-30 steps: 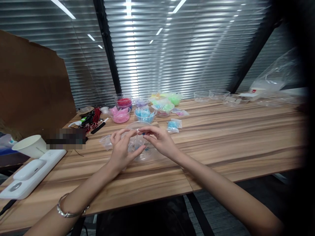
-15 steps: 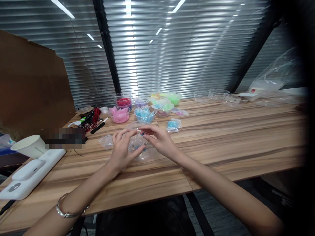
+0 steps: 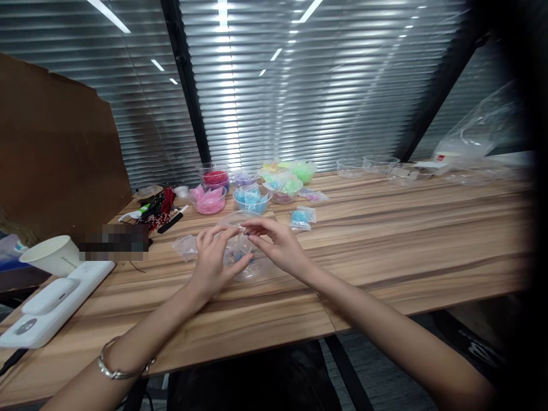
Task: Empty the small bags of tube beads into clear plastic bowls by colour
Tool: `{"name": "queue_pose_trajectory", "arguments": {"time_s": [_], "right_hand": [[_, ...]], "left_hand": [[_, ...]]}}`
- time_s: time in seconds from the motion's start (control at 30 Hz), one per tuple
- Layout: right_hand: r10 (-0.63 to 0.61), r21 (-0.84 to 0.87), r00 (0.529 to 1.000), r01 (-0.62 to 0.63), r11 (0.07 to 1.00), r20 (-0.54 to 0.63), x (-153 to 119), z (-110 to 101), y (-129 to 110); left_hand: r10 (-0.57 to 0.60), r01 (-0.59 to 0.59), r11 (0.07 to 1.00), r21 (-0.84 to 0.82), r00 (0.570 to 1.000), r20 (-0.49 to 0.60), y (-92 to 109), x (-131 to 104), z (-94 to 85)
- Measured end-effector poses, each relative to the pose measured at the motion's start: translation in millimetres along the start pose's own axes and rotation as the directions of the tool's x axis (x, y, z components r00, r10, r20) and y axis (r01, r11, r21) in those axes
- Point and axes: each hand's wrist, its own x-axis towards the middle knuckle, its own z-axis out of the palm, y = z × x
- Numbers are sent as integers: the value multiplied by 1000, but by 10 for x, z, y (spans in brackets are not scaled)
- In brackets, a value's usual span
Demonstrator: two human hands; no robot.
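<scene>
A small clear bag point(image 3: 240, 246) is pinched at its top between the fingertips of the left hand point(image 3: 213, 261) and the right hand point(image 3: 277, 245), just above a clear bowl point(image 3: 252, 268) on the wooden table point(image 3: 385, 240). Beyond sit bowls of coloured beads point(image 3: 252, 198), with a paper cup point(image 3: 53, 254) well to the left.

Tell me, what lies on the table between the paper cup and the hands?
In the head view, a white charging pad lies beside the paper cup; a small clear bag lies near the left hand.
</scene>
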Motion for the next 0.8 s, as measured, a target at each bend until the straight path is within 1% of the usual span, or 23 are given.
{"name": "queue_pose_trajectory", "arguments": {"time_s": [0.43, 0.67, 0.8], "right_hand": [[0, -20, 1000, 0, 1000, 8, -4, -5, -11], [-47, -107, 999, 45, 993, -17, -7, -19, -38], [-42, -131, 999, 40, 991, -12, -10, -24, -67]], "left_hand": [[21, -21, 999, 28, 1000, -23, -26, -16, 24], [37, -36, 999, 35, 999, -27, -13, -11, 12], [45, -44, 998, 39, 998, -33, -8, -11, 4]]}}
